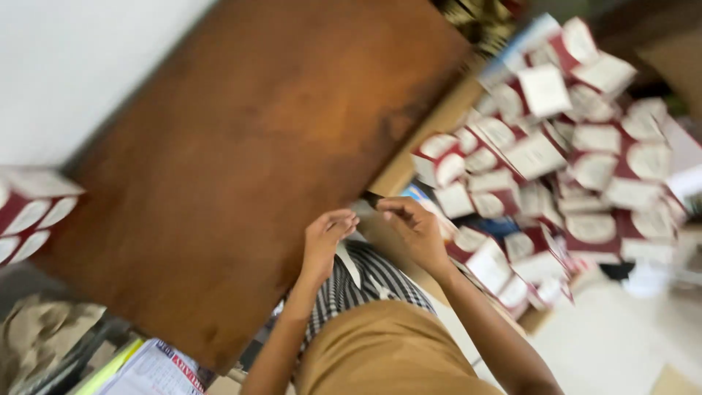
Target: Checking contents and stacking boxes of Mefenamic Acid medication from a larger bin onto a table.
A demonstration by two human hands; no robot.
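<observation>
The whole view is blurred and tilted. My left hand has its fingers curled at the near edge of a brown wooden table; I see nothing in it, but the blur hides the palm. My right hand is close beside it, fingers pinched together on a small dark thing at the table's corner. Just right of my right hand lies a heap of several small red and white boxes in a cardboard carton.
More red and white boxes stand at the table's left end, by a white wall. Printed papers lie below the table at bottom left. Pale floor shows at bottom right.
</observation>
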